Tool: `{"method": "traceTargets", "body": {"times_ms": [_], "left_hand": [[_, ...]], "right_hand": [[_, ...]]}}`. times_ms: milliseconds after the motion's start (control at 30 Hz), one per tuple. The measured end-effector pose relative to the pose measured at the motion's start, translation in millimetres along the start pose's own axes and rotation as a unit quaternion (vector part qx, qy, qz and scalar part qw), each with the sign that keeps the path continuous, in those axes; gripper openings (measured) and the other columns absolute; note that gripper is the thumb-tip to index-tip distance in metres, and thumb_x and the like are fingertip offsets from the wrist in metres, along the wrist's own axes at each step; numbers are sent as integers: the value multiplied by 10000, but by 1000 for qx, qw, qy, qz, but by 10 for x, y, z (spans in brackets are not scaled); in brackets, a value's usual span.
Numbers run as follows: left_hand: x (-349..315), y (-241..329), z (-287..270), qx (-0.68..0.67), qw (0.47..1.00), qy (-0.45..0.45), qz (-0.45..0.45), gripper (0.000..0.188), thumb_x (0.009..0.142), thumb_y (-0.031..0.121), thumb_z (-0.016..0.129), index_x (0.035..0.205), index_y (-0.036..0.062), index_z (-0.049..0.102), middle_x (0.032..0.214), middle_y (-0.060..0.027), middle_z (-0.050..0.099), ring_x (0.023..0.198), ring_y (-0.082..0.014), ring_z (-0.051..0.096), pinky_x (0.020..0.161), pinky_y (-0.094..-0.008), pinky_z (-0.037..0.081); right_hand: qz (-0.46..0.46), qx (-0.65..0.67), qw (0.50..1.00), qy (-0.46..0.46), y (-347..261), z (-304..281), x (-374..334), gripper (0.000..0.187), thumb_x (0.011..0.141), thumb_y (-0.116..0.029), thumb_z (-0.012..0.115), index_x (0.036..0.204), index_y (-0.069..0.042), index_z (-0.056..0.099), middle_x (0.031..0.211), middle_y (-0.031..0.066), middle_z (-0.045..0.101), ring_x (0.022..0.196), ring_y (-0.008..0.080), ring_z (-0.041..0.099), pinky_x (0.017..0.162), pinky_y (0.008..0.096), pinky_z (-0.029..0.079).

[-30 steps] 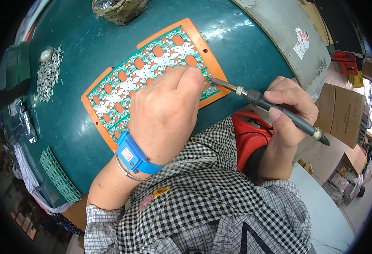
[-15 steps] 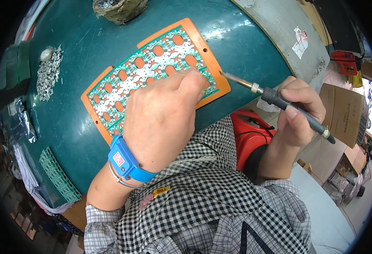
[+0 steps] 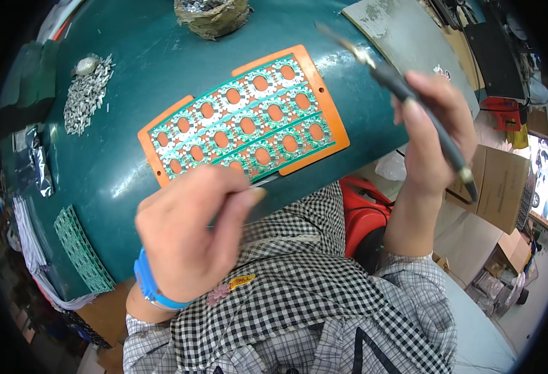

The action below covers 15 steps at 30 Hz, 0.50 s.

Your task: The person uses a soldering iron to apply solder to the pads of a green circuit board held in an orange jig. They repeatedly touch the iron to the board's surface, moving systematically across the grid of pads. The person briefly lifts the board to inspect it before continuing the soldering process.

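Observation:
My right hand (image 3: 426, 159) grips a soldering iron (image 3: 389, 79) by its dark handle, its metal tip held up beyond the far right corner of an orange tray (image 3: 317, 73). In the tray lies a green circuit board panel (image 3: 239, 113) with rows of ring-shaped boards, orange showing through their holes. At the tray's near edge, my left hand (image 3: 186, 227) pinches thin silvery tweezers (image 3: 266, 181). They are mostly hidden by my fingers, pointing right along the edge. A blue wrist strap (image 3: 148, 280) circles my left wrist.
A pile of small grey pieces (image 3: 87, 100) lies on the green table at the far left. A rough bowl (image 3: 214, 23) stands at the far side. Another green panel (image 3: 82, 249) lies near left. A grey board (image 3: 389, 28) covers the far right edge.
My left hand has pulled back off the panel toward me and left, baring the near row. My right hand has raised the soldering iron away from the tray, toward the far side.

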<state>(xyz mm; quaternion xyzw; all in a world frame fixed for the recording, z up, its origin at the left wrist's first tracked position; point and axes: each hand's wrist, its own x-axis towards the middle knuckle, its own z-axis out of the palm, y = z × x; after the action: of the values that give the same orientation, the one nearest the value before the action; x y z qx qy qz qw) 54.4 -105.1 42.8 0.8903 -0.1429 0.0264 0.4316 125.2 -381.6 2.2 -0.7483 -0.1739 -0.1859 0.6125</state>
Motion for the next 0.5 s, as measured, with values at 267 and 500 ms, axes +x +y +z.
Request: {"method": "traceTargets", "body": {"times_ms": [267,500], "left_hand": [[-307,-363,-226,83,989,104,-58,97,910,-5,726,887,-4,632,773,-19,578,599,-66,390,526,-241,304],[-174,-296,-23,97,992,66,35,172,813,17,765,950,33,662,856,-80,613,672,-214,626,552,-344,487]], "right_hand": [[-153,-59,983,-84,133,920,922,214,883,-39,752,1081,25,703,941,112,693,780,156,658,690,291,523],[-194,-124,964,-136,232,1199,1062,210,881,-68,780,1068,9,724,927,117,708,834,177,684,733,299,541]]}}
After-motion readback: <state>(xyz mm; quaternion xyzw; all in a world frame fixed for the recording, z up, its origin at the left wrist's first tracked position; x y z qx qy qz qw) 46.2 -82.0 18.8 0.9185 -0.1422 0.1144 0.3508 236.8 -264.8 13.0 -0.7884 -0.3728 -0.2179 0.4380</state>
